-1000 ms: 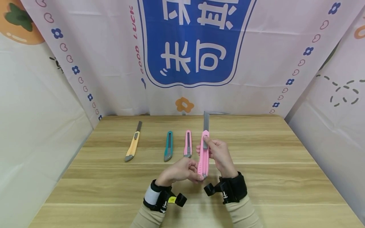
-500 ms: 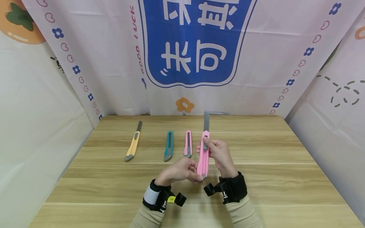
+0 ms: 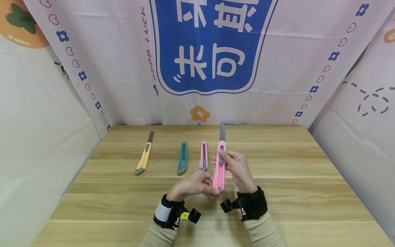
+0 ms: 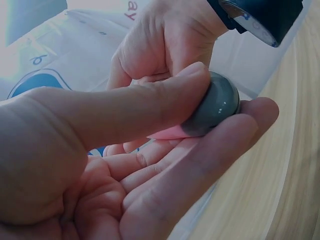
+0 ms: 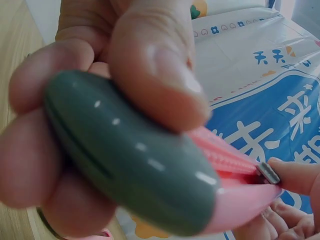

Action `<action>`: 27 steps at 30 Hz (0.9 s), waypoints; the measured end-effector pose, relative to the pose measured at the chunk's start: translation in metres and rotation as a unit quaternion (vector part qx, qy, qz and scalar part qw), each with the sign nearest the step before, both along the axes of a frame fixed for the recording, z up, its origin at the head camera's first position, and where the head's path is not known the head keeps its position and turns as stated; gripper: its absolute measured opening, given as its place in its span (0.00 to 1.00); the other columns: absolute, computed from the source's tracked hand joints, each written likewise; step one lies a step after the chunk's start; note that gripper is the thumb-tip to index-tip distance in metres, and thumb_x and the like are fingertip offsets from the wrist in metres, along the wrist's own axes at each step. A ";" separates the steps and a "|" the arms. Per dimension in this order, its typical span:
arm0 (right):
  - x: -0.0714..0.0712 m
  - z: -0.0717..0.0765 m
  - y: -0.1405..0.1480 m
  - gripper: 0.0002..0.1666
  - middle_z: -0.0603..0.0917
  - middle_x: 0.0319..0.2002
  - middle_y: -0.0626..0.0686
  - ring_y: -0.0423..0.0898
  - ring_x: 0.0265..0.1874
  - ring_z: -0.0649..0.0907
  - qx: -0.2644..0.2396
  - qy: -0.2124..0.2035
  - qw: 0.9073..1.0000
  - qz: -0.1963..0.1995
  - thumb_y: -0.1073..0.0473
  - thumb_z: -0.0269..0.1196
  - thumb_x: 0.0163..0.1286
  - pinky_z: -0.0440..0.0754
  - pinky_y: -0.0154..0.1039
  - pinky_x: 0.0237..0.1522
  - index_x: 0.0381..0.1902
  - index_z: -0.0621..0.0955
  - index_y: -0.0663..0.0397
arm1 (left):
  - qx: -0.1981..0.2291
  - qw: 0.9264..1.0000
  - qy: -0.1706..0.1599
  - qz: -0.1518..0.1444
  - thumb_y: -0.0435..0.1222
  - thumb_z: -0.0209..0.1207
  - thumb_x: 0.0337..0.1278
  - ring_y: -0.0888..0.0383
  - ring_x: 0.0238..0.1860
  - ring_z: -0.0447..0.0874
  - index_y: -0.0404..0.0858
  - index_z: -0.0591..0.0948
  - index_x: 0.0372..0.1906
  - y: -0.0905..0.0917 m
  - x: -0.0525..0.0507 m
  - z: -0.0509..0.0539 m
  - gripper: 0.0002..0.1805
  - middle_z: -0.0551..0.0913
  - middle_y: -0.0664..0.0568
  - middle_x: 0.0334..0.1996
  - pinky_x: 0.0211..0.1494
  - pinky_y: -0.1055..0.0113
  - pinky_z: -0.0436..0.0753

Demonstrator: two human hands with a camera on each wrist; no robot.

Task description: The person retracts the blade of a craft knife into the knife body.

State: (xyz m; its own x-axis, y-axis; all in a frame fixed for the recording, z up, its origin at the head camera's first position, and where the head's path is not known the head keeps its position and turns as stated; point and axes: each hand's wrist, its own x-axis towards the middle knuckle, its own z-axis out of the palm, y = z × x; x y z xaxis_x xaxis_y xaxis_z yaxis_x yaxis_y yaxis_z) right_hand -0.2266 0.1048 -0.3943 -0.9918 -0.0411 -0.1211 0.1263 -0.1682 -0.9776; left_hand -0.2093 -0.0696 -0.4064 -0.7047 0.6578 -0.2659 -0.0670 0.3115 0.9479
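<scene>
Above the table I hold a pink utility knife (image 3: 219,176) upright, its long grey blade (image 3: 223,132) out of the top. My left hand (image 3: 195,184) pinches the grey end cap (image 4: 216,106) between thumb and fingers. My right hand (image 3: 240,168) grips the upper handle, its thumb on the grey slider (image 5: 268,173). In the right wrist view, the end cap (image 5: 125,155) and left fingers fill the front. A smaller pink utility knife (image 3: 203,155) lies just left of the held one, with a teal utility knife (image 3: 182,158) beside it.
A yellow utility knife (image 3: 144,158) with its blade out lies farther left on the wooden table (image 3: 293,192). A printed cloth (image 3: 129,103) hangs behind the table's back edge, and light cloth covers both sides.
The held pink knife has shifted slightly left, its blade tip a little lower and its end cap a little higher. My left hand moved slightly left with it; the knives on the table stay put.
</scene>
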 end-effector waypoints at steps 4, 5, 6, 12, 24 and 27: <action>0.000 0.000 0.000 0.21 0.91 0.30 0.50 0.42 0.32 0.90 0.003 -0.010 1.000 -0.004 0.57 0.57 0.72 0.88 0.35 0.39 0.52 0.78 0.72 | 0.003 1.000 0.005 -0.001 0.27 0.62 0.57 0.44 0.38 0.89 0.23 0.80 0.42 0.000 0.000 0.000 0.10 0.86 0.31 0.37 0.47 0.50 0.87; 0.000 0.000 0.000 0.21 0.91 0.31 0.51 0.42 0.32 0.90 0.005 -0.013 1.000 -0.005 0.57 0.57 0.73 0.88 0.35 0.39 0.52 0.78 0.71 | 0.005 1.000 0.007 -0.001 0.26 0.62 0.57 0.42 0.38 0.89 0.23 0.80 0.42 0.000 0.000 0.000 0.10 0.86 0.31 0.36 0.47 0.49 0.87; 0.000 0.000 -0.001 0.20 0.91 0.32 0.51 0.42 0.33 0.90 0.006 -0.016 1.000 -0.007 0.57 0.56 0.73 0.88 0.35 0.39 0.51 0.78 0.71 | 0.006 1.000 0.008 -0.001 0.26 0.62 0.57 0.40 0.39 0.88 0.23 0.80 0.42 0.000 0.000 0.000 0.10 0.86 0.30 0.36 0.47 0.49 0.87; 0.000 0.000 0.000 0.22 0.90 0.30 0.52 0.42 0.30 0.90 0.022 -0.028 0.999 -0.017 0.52 0.57 0.73 0.89 0.36 0.36 0.47 0.81 0.69 | 0.009 1.000 0.015 0.001 0.26 0.61 0.57 0.48 0.34 0.89 0.22 0.79 0.42 0.000 -0.001 -0.001 0.10 0.85 0.30 0.36 0.47 0.49 0.87; 0.001 0.001 0.000 0.22 0.89 0.22 0.46 0.39 0.23 0.88 0.030 0.001 0.999 -0.020 0.57 0.59 0.71 0.88 0.34 0.31 0.45 0.79 0.77 | 0.004 1.000 0.014 -0.002 0.26 0.61 0.57 0.44 0.38 0.89 0.23 0.80 0.42 -0.002 -0.002 0.000 0.10 0.86 0.31 0.36 0.47 0.49 0.87; 0.002 0.001 0.000 0.22 0.88 0.22 0.45 0.38 0.23 0.88 0.031 0.009 0.999 -0.018 0.58 0.59 0.71 0.88 0.33 0.32 0.47 0.78 0.79 | 0.003 1.000 0.014 -0.004 0.26 0.61 0.57 0.45 0.37 0.89 0.23 0.80 0.42 -0.002 -0.002 0.000 0.10 0.86 0.31 0.36 0.47 0.49 0.87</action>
